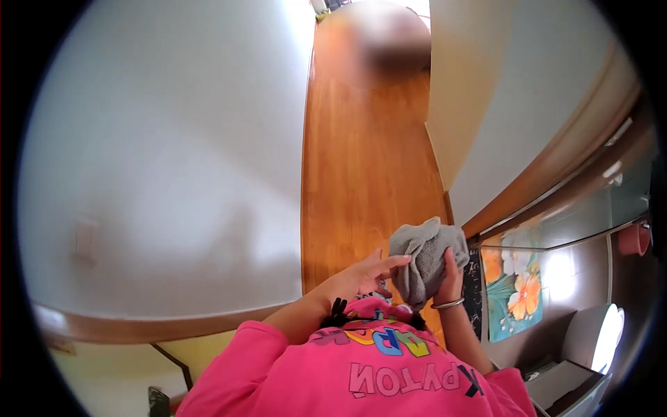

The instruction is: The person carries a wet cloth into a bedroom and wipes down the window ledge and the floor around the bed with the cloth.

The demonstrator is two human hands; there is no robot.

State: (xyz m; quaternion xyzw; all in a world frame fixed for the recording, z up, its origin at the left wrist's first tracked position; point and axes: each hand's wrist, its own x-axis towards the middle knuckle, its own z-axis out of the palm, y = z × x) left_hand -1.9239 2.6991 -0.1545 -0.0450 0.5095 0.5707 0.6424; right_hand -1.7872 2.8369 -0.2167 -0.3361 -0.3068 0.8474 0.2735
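Note:
A bunched grey cloth (pixel 425 260) is held up in front of my chest, folded over on itself. My right hand (pixel 451 278), with a silver bangle at the wrist, is closed on the cloth's right side, thumb lying over its face. On the left, my left hand (pixel 372 273) has its thumb and index finger apart. Its index fingertip reaches the cloth's left edge; the lower fingers are bent and partly hidden.
Wooden floor (pixel 368 160) runs down a narrow corridor between a white left wall (pixel 167 153) and a right wall (pixel 479 97). At right, a doorway shows a flowered mat (pixel 514 295), a white toilet (pixel 597 333) and a pink basin (pixel 633 240). The corridor's far end is blurred.

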